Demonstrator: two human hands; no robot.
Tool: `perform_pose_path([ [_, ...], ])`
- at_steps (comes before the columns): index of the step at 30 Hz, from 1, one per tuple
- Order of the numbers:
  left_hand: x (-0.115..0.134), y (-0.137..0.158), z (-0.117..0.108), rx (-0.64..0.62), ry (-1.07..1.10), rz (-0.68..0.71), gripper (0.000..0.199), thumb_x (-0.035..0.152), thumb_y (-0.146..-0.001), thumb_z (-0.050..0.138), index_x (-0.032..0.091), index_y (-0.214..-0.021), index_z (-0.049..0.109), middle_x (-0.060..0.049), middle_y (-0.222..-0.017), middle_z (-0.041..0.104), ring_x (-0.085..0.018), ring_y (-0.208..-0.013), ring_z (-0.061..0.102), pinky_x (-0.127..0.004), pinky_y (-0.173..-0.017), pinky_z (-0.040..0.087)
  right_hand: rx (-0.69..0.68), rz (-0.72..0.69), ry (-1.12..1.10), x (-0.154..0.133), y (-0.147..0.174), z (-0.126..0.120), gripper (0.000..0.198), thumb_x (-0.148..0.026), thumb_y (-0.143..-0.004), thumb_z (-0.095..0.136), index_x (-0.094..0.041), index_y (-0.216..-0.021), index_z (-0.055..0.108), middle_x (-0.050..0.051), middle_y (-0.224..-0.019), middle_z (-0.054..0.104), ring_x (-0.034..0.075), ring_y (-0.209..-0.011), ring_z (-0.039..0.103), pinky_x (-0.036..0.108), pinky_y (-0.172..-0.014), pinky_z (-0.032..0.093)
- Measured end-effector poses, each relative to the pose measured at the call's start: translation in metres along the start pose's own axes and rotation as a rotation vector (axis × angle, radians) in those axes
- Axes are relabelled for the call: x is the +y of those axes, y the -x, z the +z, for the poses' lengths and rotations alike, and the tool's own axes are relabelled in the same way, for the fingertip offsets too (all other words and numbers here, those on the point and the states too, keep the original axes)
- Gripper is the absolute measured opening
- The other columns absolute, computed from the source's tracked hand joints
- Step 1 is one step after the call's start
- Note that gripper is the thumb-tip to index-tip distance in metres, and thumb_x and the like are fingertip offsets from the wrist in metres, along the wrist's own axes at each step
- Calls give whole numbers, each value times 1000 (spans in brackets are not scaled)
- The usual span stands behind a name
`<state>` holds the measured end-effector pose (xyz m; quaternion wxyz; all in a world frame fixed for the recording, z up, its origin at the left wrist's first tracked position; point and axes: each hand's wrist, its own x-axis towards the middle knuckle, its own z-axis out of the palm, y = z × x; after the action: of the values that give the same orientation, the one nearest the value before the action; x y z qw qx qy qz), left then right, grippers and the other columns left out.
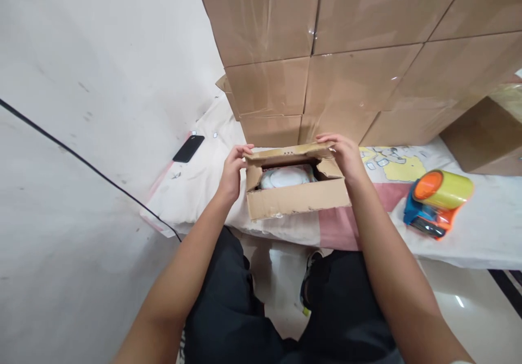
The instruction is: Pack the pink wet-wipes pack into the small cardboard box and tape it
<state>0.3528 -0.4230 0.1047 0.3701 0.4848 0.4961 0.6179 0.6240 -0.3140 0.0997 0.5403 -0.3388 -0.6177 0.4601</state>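
Note:
An open cardboard box (pixel 299 201) sits near the front edge of the cloth-covered surface, its top flaps apart. Inside it lies a rounded, pale item in plastic wrapping (pixel 287 176); its exact kind is unclear. My left hand (pixel 233 173) grips the box at the back left corner, fingertips over the flap's edge. At the back right corner my right hand (pixel 345 156) holds the raised flap, its fingers along the top edge. The thumbs are partly hidden.
Taped cardboard boxes (pixel 269 87) are stacked behind. A tape dispenser (pixel 440 201) with a yellow roll stands right, before another carton (pixel 481 136). A black phone (pixel 188 148) lies left. A black cable (pixel 89 163) runs along the wall.

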Motion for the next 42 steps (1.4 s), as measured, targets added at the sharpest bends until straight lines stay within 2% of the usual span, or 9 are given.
perform_pose_path([
  [5,1,1,-3,18,-80,-90,18,36,-84,49,21,-77,58,-4,-125,65,-25,-117,57,-35,-93,47,-137,93,46,4,20,-16,38,-42,-88,56,-29,-120,72,2,-138,65,30,-129,60,44,-102,52],
  [12,0,4,1,-14,-101,-68,29,25,-81,63,25,-110,62,-1,-105,66,-19,-97,61,-31,-87,48,-158,-3,219,2,53,-33,57,-59,-93,54,-36,-145,55,0,-157,49,32,-149,39,49,-121,36],
  [18,2,5,-1,-34,-104,-86,29,26,-84,63,24,-112,63,-1,-106,66,-18,-98,62,-30,-86,50,-448,-145,372,-9,71,-44,105,-72,-75,72,-36,-161,24,1,-171,18,35,-157,17,52,-128,23],
  [23,1,5,0,-36,-104,-122,33,33,-84,67,25,-115,62,-2,-103,66,-18,-91,63,-30,-78,52,-160,-64,305,-9,75,-10,87,-56,-91,61,-41,-161,12,2,-169,23,30,-157,21,57,-126,24],
  [28,0,9,-1,-38,-127,-70,42,55,-98,43,25,-121,60,-7,-125,64,-24,-117,59,-39,-97,51,8,88,217,-6,68,12,78,-35,-85,65,-37,-156,34,0,-164,36,28,-156,25,53,-126,27],
  [31,5,11,-4,-115,-161,-97,42,47,-93,51,27,-130,55,-6,-134,59,-27,-125,55,-41,-101,49,29,106,174,-10,66,14,76,-30,-81,65,-35,-153,40,1,-162,39,27,-155,28,51,-125,30],
  [35,12,13,-5,-239,-255,-138,71,19,-67,64,28,-135,47,-5,-132,56,-28,-124,53,-42,-103,48,84,144,124,-13,69,16,74,-32,-76,72,-31,-147,48,3,-159,45,28,-151,35,47,-123,34],
  [39,9,13,-4,-189,-241,-108,67,21,-70,60,27,-135,48,-5,-137,54,-28,-128,51,-45,-110,44,160,95,146,-13,68,8,66,-48,-80,72,-28,-140,52,10,-145,57,28,-135,53,49,-112,45],
  [42,4,12,-8,-154,-281,-63,64,25,-77,59,29,-139,48,-6,-141,52,-29,-132,49,-48,-113,42,323,-81,191,-22,66,-14,46,-45,-85,67,-26,-126,60,9,-129,65,25,-119,63,49,-105,49],
])
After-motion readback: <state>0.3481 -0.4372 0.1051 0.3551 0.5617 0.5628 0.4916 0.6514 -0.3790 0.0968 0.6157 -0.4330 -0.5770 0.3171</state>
